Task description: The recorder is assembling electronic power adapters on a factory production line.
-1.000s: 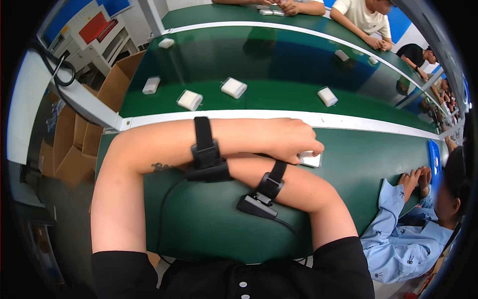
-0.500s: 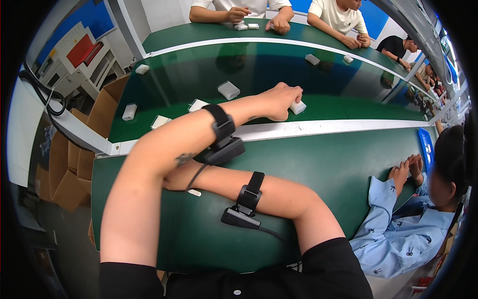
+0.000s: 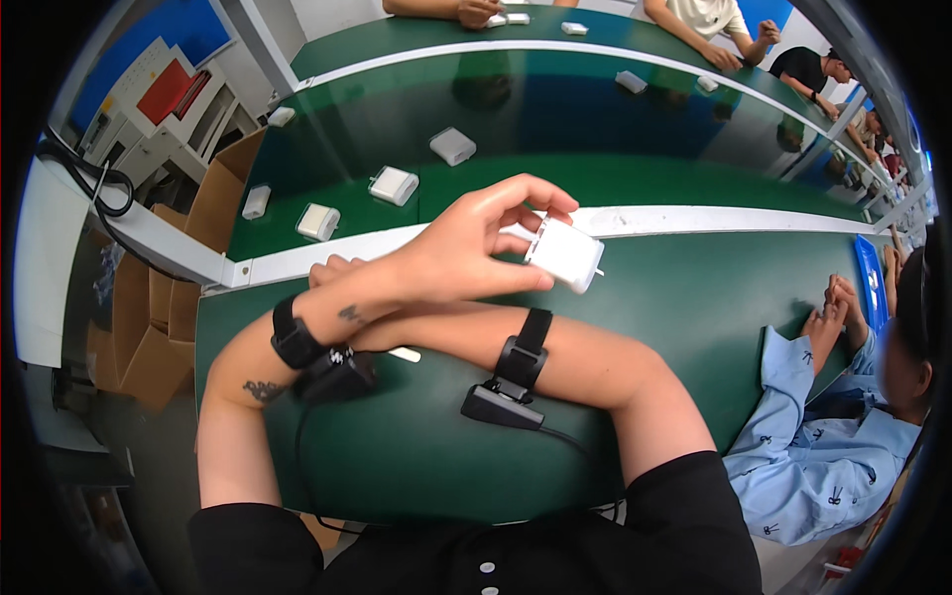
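Note:
My left hand point(image 3: 496, 238) reaches across to the right, its thumb and fingers closed on a white power adapter point(image 3: 566, 254). This block is held tilted above the near table, by the white rail, with a thin pin standing out from its side. My right arm passes beneath the left one toward the left. Only some bent fingers of my right hand point(image 3: 335, 270) show past the left forearm, near the rail; the rest is hidden. A small white strip point(image 3: 405, 354) lies on the green table point(image 3: 436, 446) beside the right forearm.
Beyond the white rail point(image 3: 674, 219), several white adapters, among them one block point(image 3: 394, 185), lie scattered on a green belt. A person in a blue sleeve point(image 3: 783, 397) sits at right near a blue tray point(image 3: 871, 283). Others work across the belt. Cardboard boxes point(image 3: 149, 327) stand at left.
My left hand has drawn back from the belt toward me, bringing the white power adapter over the rail. Some right-hand fingers now show behind the left forearm.

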`<state>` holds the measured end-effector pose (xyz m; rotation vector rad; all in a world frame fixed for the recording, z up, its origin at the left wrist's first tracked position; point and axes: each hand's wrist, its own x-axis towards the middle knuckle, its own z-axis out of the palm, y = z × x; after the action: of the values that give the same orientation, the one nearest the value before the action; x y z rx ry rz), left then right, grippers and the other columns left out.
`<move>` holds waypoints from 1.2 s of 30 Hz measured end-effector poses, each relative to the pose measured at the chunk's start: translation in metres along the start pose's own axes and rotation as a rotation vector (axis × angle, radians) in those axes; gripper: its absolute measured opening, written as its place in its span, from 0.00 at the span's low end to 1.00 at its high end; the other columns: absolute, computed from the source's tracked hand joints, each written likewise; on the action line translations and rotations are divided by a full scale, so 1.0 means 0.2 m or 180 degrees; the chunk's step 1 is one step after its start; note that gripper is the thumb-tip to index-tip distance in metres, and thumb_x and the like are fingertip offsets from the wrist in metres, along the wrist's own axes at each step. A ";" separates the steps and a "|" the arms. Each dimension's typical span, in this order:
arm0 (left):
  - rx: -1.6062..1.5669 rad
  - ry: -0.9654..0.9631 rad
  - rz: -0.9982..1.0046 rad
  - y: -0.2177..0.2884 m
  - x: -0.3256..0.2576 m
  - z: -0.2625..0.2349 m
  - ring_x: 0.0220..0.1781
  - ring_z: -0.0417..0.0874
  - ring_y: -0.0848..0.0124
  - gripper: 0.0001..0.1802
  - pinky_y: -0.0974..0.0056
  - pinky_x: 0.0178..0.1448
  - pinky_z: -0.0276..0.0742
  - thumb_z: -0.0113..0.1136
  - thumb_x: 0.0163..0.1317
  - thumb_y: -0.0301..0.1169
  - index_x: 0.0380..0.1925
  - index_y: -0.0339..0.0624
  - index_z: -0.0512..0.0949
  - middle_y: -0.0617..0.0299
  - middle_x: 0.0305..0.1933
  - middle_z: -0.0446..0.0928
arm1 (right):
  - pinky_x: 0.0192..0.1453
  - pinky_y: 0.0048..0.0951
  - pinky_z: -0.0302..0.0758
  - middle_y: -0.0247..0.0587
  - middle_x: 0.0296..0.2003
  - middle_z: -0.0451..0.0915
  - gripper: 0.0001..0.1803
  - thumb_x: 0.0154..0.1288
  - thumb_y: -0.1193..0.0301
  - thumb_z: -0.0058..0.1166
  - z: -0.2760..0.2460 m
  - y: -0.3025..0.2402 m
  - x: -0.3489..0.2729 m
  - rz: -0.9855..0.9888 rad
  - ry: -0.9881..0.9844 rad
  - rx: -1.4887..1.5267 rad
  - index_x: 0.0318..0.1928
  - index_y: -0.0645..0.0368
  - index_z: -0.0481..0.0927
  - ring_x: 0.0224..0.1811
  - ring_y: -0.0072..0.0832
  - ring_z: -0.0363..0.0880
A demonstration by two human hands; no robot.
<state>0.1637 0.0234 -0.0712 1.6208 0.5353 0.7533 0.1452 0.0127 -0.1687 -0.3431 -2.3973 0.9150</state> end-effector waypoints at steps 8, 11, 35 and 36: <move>-0.0404 0.0413 0.0468 -0.09 -0.19 0.06 0.57 0.71 0.70 0.31 0.65 0.57 0.74 0.65 0.51 0.15 0.55 0.39 0.64 0.57 0.57 0.68 | 0.42 0.35 0.70 0.39 0.41 0.72 0.11 0.50 0.65 0.60 0.00 -0.01 0.02 -0.0704 0.0333 -0.0851 0.33 0.57 0.78 0.45 0.37 0.69; -0.0201 0.0427 0.0566 -0.11 -0.18 0.05 0.56 0.71 0.71 0.31 0.65 0.56 0.75 0.65 0.50 0.16 0.55 0.39 0.65 0.58 0.57 0.68 | 0.44 0.34 0.73 0.40 0.41 0.74 0.14 0.50 0.65 0.58 -0.01 0.00 0.02 -0.0664 0.0284 -0.0990 0.36 0.59 0.81 0.47 0.36 0.71; 0.0300 0.0795 -0.0188 -0.07 -0.20 0.06 0.25 0.70 0.88 0.16 0.83 0.28 0.68 0.67 0.57 0.21 0.46 0.33 0.77 0.70 0.24 0.70 | 0.46 0.33 0.71 0.43 0.41 0.74 0.14 0.47 0.66 0.59 -0.03 -0.03 0.01 -0.0674 0.0238 -0.1009 0.34 0.60 0.80 0.48 0.37 0.70; 0.0185 0.0898 -0.0226 -0.07 -0.20 0.07 0.24 0.68 0.89 0.16 0.82 0.28 0.65 0.68 0.56 0.25 0.45 0.36 0.78 0.72 0.22 0.71 | 0.46 0.33 0.71 0.43 0.41 0.74 0.14 0.47 0.66 0.59 -0.03 -0.03 0.01 -0.0659 0.0221 -0.1046 0.34 0.60 0.80 0.48 0.37 0.70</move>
<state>0.1476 -0.0109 -0.0923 1.5487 0.8191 0.9268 0.1458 0.0126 -0.1600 -0.2366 -2.4608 0.4104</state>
